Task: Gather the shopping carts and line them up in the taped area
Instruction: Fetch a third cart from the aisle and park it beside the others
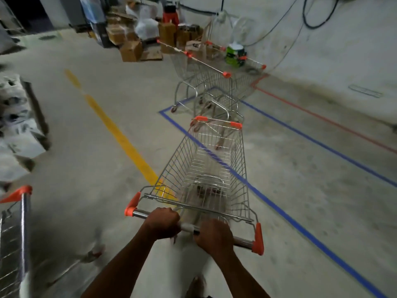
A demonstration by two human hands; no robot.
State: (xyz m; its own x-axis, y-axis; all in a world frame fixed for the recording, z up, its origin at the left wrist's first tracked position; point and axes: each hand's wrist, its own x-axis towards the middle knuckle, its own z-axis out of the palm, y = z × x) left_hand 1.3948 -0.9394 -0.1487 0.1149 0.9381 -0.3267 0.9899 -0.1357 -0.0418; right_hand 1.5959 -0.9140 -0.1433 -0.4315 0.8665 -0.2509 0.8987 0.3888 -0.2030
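two hands: left hand (163,222) and right hand (214,235) both wrapped tight round the metal handle bar (188,227) of a wire shopping cart (206,168), fingers fully curled over it
held cart: empty basket, orange plastic corners, nose pointing toward the far wall; its basket straddles the near blue tape line (268,203), left side outside it
taped area: blue tape marks a long bay on the concrete floor (86,136); a second blue line (322,145) runs along its far side, with red tape (322,117) beyond
parked carts: a group of nested carts (210,82) stands at the far end of the bay, apparently three, though blur makes the count unsure
other cart: another cart (15,233) sits at the left edge of the view, well apart from the bay
floor mark: a yellow painted stripe (111,125) runs left of the blue tape
background: cardboard boxes (131,50) and plastic bags (146,26) piled by the far wall; a green and white container (235,53) behind the parked carts
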